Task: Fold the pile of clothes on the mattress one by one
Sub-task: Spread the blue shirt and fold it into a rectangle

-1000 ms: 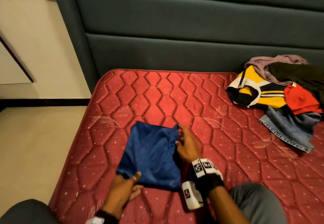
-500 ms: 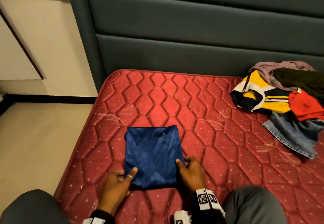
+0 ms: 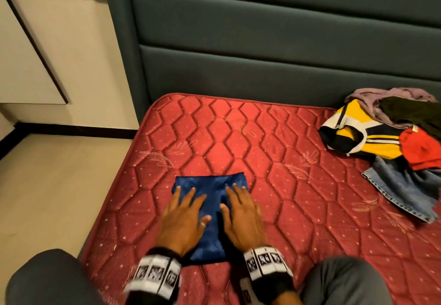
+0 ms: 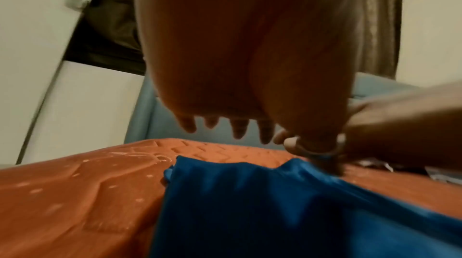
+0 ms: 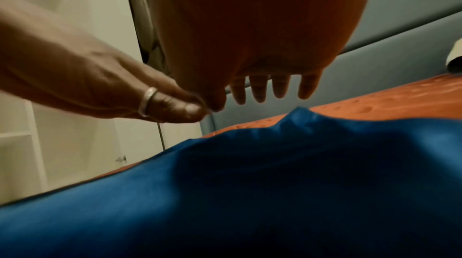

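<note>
Beneath both palms, the folded blue garment (image 3: 211, 186) lies flat, left hand (image 3: 182, 219) and right hand (image 3: 242, 216) pressing it with straight, spread fingers.

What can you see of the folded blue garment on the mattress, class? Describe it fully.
The shiny blue satin-like garment lies folded into a rough rectangle, faintly creased, flat on the red quilted mattress near its front edge. The left hand and right hand lie on it, fingers straight and spread. It sits apart from the clothes pile.
</note>
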A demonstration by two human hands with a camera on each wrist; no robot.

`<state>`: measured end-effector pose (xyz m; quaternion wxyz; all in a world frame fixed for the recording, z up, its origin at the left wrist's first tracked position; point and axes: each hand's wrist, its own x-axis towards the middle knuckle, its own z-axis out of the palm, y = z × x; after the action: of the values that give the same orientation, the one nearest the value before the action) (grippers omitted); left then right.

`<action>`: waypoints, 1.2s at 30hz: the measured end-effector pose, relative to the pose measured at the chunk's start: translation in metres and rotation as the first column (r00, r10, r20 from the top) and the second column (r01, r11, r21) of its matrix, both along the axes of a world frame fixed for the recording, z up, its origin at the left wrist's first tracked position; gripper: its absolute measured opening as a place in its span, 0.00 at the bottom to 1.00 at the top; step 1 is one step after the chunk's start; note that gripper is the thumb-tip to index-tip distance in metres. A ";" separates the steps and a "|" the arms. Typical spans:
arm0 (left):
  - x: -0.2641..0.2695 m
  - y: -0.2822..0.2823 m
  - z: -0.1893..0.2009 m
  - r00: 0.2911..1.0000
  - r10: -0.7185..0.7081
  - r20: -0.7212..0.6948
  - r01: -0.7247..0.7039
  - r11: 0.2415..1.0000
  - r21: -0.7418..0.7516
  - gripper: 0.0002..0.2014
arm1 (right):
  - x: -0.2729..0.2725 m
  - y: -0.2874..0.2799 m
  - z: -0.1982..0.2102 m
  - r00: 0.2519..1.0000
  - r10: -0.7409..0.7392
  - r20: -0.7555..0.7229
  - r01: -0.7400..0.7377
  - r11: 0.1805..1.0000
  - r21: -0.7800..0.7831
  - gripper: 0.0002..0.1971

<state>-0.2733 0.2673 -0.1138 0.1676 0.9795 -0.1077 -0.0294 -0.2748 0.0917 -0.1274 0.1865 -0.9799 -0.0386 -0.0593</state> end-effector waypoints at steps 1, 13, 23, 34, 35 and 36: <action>0.017 -0.006 0.001 0.990 -0.085 -0.111 0.096 0.990 0.102 0.40 | 0.012 0.005 0.002 0.994 0.049 -0.103 -0.054 0.998 -0.043 0.36; 0.019 0.068 -0.041 0.945 0.185 -0.268 -0.211 0.975 -0.071 0.61 | 0.032 -0.060 -0.015 0.931 -0.339 -0.137 0.358 0.921 0.155 0.28; 0.001 0.038 -0.038 0.890 0.183 -0.417 -0.429 0.644 -0.633 0.38 | 0.012 -0.068 -0.017 0.901 0.052 -0.431 0.305 0.631 0.713 0.35; 0.011 0.048 -0.017 0.855 -0.046 -0.517 -0.450 0.432 -0.782 0.35 | 0.022 -0.074 -0.006 0.811 0.328 -0.484 0.379 0.334 0.863 0.35; 0.011 0.050 -0.018 0.848 -0.082 -0.524 -0.454 0.400 -0.796 0.36 | 0.023 -0.076 -0.008 0.803 0.346 -0.485 0.398 0.294 0.869 0.35; 0.011 0.052 -0.019 0.835 -0.119 -0.537 -0.460 0.382 -0.801 0.39 | 0.024 -0.078 -0.009 0.792 0.368 -0.487 0.415 0.261 0.872 0.37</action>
<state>-0.2623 0.3197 -0.1330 0.6977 0.6841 0.0497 -0.2067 -0.2512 0.0141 -0.1368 0.7424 -0.6174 0.0837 0.2462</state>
